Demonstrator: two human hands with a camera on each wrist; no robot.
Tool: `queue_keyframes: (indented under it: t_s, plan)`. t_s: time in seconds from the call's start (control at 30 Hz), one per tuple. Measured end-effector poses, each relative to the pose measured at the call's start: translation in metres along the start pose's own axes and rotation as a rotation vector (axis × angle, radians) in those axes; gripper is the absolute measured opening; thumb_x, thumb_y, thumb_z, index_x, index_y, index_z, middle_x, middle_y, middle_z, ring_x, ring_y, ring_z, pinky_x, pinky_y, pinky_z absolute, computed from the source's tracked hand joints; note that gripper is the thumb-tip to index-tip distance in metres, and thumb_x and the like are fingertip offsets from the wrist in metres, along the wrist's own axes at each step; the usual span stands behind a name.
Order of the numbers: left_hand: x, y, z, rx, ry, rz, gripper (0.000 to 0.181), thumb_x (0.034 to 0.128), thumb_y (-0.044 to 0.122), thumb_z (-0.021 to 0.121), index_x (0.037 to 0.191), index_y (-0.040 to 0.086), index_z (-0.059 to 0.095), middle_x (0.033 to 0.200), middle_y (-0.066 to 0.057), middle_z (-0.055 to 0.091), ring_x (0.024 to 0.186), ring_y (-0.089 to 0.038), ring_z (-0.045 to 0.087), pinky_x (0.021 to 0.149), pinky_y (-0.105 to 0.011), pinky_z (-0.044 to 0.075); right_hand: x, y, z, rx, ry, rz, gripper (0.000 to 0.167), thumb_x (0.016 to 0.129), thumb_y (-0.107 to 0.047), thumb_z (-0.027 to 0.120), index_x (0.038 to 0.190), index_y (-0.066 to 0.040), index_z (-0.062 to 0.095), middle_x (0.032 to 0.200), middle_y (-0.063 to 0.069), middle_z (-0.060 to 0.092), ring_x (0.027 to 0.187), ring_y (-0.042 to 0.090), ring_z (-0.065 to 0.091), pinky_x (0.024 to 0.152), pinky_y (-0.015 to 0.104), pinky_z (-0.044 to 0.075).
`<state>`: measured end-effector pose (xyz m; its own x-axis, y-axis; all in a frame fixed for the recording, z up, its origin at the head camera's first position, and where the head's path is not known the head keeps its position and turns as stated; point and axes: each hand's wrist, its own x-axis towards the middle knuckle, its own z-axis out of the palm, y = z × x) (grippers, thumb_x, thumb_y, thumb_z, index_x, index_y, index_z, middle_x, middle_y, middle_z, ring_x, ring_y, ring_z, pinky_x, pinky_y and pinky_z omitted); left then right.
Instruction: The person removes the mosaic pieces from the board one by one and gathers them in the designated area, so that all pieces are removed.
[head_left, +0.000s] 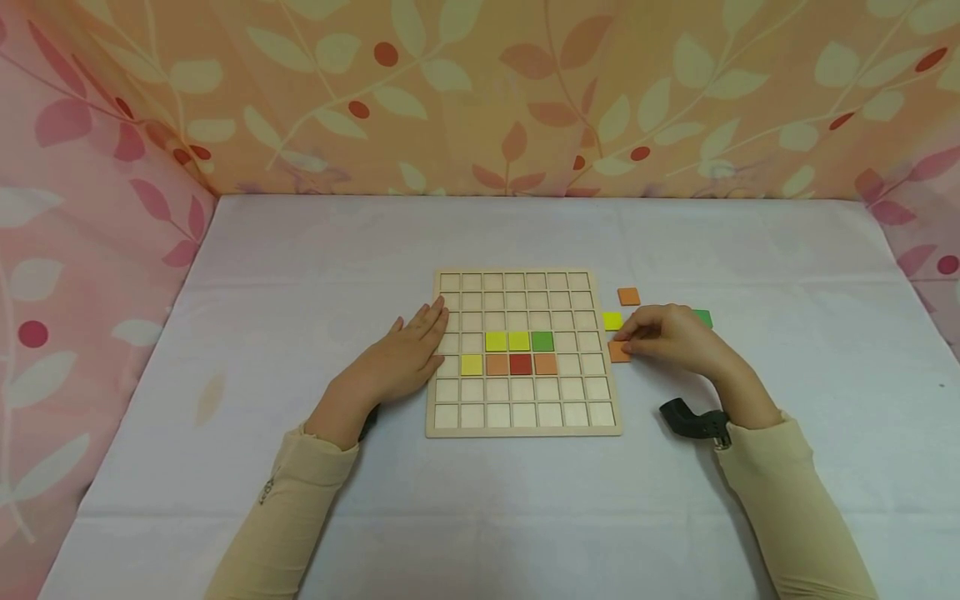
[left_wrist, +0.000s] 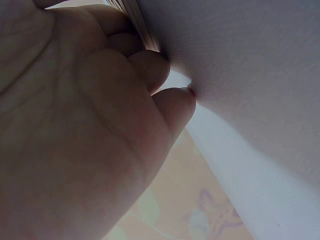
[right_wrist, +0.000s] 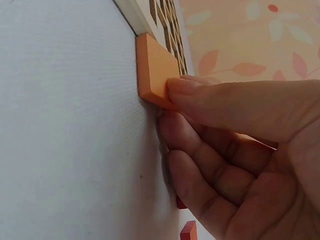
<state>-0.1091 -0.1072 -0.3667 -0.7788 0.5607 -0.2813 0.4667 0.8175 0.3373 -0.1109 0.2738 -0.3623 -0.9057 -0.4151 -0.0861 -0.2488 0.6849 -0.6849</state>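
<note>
A wooden grid board (head_left: 523, 428) lies on the white table. Its squares hold yellow tiles (head_left: 497, 342), a green tile (head_left: 542, 342), a red tile (head_left: 521, 365) and two orange tiles. My left hand (head_left: 405, 354) rests against the board's left edge, fingers extended; the left wrist view shows its palm side. At the board's right edge, my right hand (head_left: 678, 337) pinches an orange tile (right_wrist: 159, 70) by its near corner, thumb on its face. That tile lies on the table, touching or nearly touching the board's frame.
Right of the board lie a loose orange tile (head_left: 628, 297), a yellow tile (head_left: 612, 321) and a green tile (head_left: 702, 318) partly behind my right hand. A red tile (right_wrist: 181, 202) peeks out below the fingers. Patterned cloth (head_left: 480, 100) walls the table's back and sides.
</note>
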Motion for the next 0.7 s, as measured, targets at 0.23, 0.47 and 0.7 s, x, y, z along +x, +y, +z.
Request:
queue_keyframes:
  t_s: [0.23,0.47,0.7]
  plan:
    - [-0.0004,0.0002,-0.0001,0.003,-0.002,0.000,0.064,0.1010,0.024,0.042,0.150,0.000,0.008,0.157,-0.012,-0.003,0.143,-0.027,0.004,0.112,-0.052,0.011,0.0002,0.0001,0.0011,-0.016,0.012,-0.002,0.011,0.080,0.000,0.072,0.090,-0.006,0.073,0.089,0.002,0.069,0.077,0.008,0.061,0.066,0.017,0.047]
    - [-0.0001,-0.0003,0.0003,0.000,-0.004,-0.001,0.064,0.1012,0.024,0.041,0.150,0.001,0.007,0.157,-0.011,-0.004,0.143,-0.027,0.003,0.112,-0.051,0.010,0.0006,-0.0003,0.0025,-0.043,0.023,-0.010,0.012,0.080,0.001,0.073,0.088,-0.006,0.073,0.088,0.001,0.070,0.078,0.011,0.061,0.066,0.018,0.047]
    - [-0.0004,0.0005,-0.0009,-0.002,-0.006,0.000,0.064,0.1012,0.024,0.041,0.150,0.001,0.007,0.157,-0.012,-0.004,0.143,-0.027,0.003,0.112,-0.051,0.010,0.0008,-0.0013,0.0027,-0.044,0.026,-0.016,0.011,0.079,0.001,0.073,0.088,-0.006,0.072,0.087,0.001,0.070,0.079,0.013,0.062,0.067,0.017,0.047]
